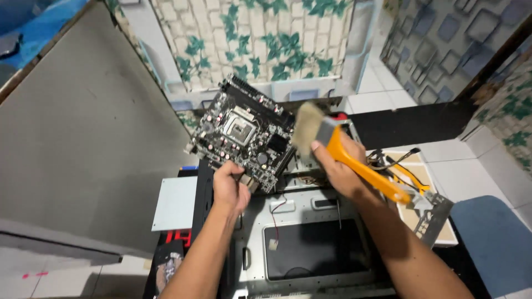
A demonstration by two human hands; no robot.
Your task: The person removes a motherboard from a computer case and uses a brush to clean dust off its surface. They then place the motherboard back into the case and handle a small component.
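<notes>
Left hand fingers pinching the circuit board edge, right hand fingers wrapped round the paintbrush: light strokes, steady board best.

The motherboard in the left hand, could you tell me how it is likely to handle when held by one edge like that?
The motherboard probably stays stiff: it juts flat from the left hand. Likely light, since one edge grip holds it. Its exposed parts look fragile.
</notes>
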